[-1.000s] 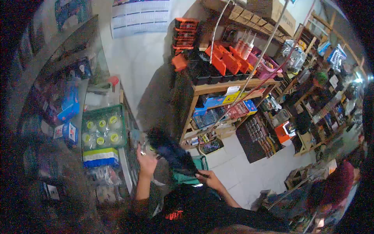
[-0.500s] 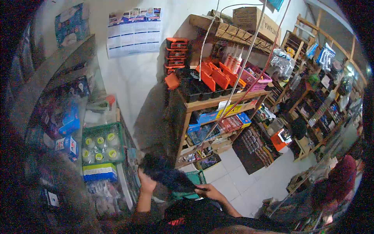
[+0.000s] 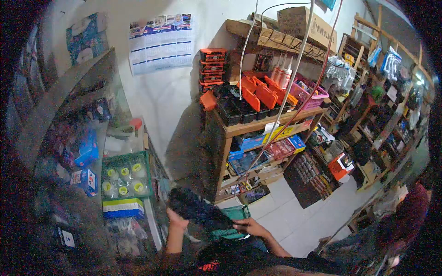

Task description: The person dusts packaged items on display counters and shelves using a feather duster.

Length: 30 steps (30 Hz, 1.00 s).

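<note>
A dark, long, fuzzy-looking piece (image 3: 197,208) stretches between my hands in front of my body; whether it is a cloth or a duster I cannot tell. My left hand (image 3: 177,220) is at its wider left end, the fingers mostly hidden by it. My right hand (image 3: 250,227) is closed on the narrower right end, thumb on top. Below and behind the dark piece is a green plastic basket (image 3: 241,212), partly covered by it.
On my left stand a green crate (image 3: 149,172) of lidded containers and a blue-and-white box (image 3: 86,179). Ahead, a wooden shelf (image 3: 225,161) carries black bins with orange lids (image 3: 251,94). Cords (image 3: 294,69) hang before it. A person (image 3: 405,221) is at right.
The view has shifted slightly, so the surroundings sit lower and further right. The dark piece looks flatter and sharper now; both hands remain at its ends.
</note>
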Tool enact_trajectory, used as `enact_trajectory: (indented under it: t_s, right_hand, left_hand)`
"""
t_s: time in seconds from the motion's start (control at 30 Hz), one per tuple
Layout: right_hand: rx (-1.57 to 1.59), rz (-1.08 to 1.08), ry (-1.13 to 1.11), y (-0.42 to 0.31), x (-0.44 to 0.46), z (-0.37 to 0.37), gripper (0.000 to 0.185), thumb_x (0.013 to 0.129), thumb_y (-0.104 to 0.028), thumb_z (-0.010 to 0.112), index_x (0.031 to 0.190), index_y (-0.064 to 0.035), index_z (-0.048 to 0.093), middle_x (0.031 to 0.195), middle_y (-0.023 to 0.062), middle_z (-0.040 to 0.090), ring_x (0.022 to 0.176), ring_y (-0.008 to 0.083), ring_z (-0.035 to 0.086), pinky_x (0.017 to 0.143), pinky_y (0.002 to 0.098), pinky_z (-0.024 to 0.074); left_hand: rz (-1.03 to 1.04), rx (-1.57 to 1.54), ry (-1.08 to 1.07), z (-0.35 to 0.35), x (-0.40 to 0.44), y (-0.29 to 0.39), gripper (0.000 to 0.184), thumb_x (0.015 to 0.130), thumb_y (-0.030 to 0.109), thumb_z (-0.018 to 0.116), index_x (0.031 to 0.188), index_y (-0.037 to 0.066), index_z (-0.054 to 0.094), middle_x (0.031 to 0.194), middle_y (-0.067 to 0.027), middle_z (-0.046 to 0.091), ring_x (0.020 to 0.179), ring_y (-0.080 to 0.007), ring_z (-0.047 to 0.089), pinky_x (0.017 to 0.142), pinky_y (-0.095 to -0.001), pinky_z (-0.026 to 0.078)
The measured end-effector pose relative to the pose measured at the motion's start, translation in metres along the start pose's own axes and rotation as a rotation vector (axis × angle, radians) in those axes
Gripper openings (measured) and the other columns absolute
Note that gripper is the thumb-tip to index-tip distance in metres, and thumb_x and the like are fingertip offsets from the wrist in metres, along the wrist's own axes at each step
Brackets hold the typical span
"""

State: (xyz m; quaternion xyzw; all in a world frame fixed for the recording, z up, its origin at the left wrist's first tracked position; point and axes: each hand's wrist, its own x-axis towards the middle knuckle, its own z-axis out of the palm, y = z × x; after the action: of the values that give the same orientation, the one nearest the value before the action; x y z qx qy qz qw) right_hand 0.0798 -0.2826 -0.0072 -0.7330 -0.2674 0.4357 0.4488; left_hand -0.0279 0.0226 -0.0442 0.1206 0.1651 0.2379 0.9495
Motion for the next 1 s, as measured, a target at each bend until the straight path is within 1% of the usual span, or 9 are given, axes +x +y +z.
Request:
enact_trajectory:
  t_s: [0.1,0.13,0.3,0.33,0.43,0.57,0.73,0.83,1.0]
  right_hand:
    - [-0.002,-0.003,0.025,0.021,0.008,0.004,0.034,0.094,-0.025,0.062,0.124,-0.0082,0.063,0.070,-0.0063,0.052,0.060,0.0040,0.042,0.053,0.0232,0.0353]
    - [-0.013,-0.038,-0.008,0.024,0.008,0.002,0.033,0.095,-0.025,0.062,0.123,-0.0080,0.063,0.070,-0.0065,0.052,0.060,0.0042,0.042,0.053,0.0232,0.0351]
    - [0.053,-0.054,0.043,0.000,0.003,0.005,0.027,0.094,-0.025,0.063,0.113,-0.0059,0.068,0.070,-0.0068,0.051,0.060,0.0052,0.041,0.053,0.0234,0.0344]
    - [0.019,-0.081,0.030,-0.001,0.002,0.004,0.025,0.094,-0.025,0.062,0.110,-0.0056,0.068,0.070,-0.0067,0.051,0.060,0.0052,0.041,0.053,0.0235,0.0341]
    - [-0.012,-0.081,0.023,-0.012,0.000,-0.003,0.023,0.095,-0.025,0.062,0.103,-0.0050,0.068,0.068,-0.0065,0.050,0.059,0.0051,0.041,0.052,0.0237,0.0332]
    - [0.074,-0.058,0.068,-0.026,-0.002,0.003,0.022,0.095,-0.025,0.061,0.098,-0.0038,0.068,0.067,-0.0062,0.049,0.059,0.0049,0.040,0.052,0.0244,0.0323]
    - [0.002,-0.071,0.005,-0.029,-0.003,-0.004,0.023,0.095,-0.024,0.061,0.089,-0.0026,0.065,0.066,-0.0065,0.047,0.059,0.0047,0.040,0.052,0.0248,0.0317]
    - [-0.007,-0.094,0.070,-0.020,0.001,-0.002,0.022,0.094,-0.025,0.063,0.093,-0.0033,0.067,0.066,-0.0076,0.047,0.060,0.0042,0.040,0.052,0.0245,0.0314]
    - [0.036,0.048,-0.044,-0.025,-0.001,-0.011,0.026,0.092,-0.026,0.066,0.108,-0.0047,0.069,0.069,-0.0076,0.053,0.062,0.0044,0.042,0.054,0.0234,0.0329]
  left_hand:
    - [-0.233,-0.143,-0.330,0.005,-0.016,0.016,0.053,0.091,0.053,0.041,0.116,0.012,0.063,0.117,-0.0098,0.065,0.108,-0.0312,0.060,0.098,-0.0511,0.044]
    - [-0.129,-0.066,0.090,0.020,-0.016,0.010,0.050,0.092,0.049,0.041,0.115,0.011,0.064,0.117,-0.0091,0.064,0.107,-0.0310,0.060,0.097,-0.0493,0.045]
    - [-0.086,-0.056,0.003,-0.004,-0.001,0.010,0.048,0.092,0.048,0.043,0.120,0.013,0.062,0.120,-0.0070,0.064,0.109,-0.0290,0.060,0.095,-0.0474,0.047]
    - [-0.232,-0.123,-0.373,-0.013,-0.004,0.018,0.049,0.092,0.048,0.043,0.121,0.014,0.062,0.121,-0.0071,0.063,0.110,-0.0299,0.059,0.097,-0.0478,0.046]
    - [0.054,-0.030,-0.051,-0.007,0.003,-0.001,0.052,0.089,0.053,0.046,0.122,0.015,0.059,0.119,-0.0074,0.063,0.108,-0.0302,0.058,0.089,-0.0502,0.048]
    - [-0.205,-0.113,-0.370,-0.002,-0.004,0.017,0.055,0.090,0.052,0.042,0.124,0.014,0.059,0.123,-0.0079,0.061,0.110,-0.0312,0.059,0.095,-0.0517,0.047]
    - [0.029,-0.017,-0.054,0.006,0.000,0.003,0.055,0.087,0.056,0.046,0.123,0.016,0.056,0.118,-0.0070,0.062,0.106,-0.0301,0.058,0.081,-0.0512,0.049]
    - [-0.177,-0.173,-0.546,-0.031,0.011,0.012,0.051,0.091,0.051,0.043,0.123,0.014,0.060,0.121,-0.0085,0.063,0.110,-0.0305,0.059,0.094,-0.0497,0.048]
    - [0.031,-0.024,0.000,0.019,-0.005,0.003,0.054,0.089,0.055,0.045,0.124,0.015,0.054,0.122,-0.0067,0.059,0.106,-0.0309,0.058,0.082,-0.0524,0.050]
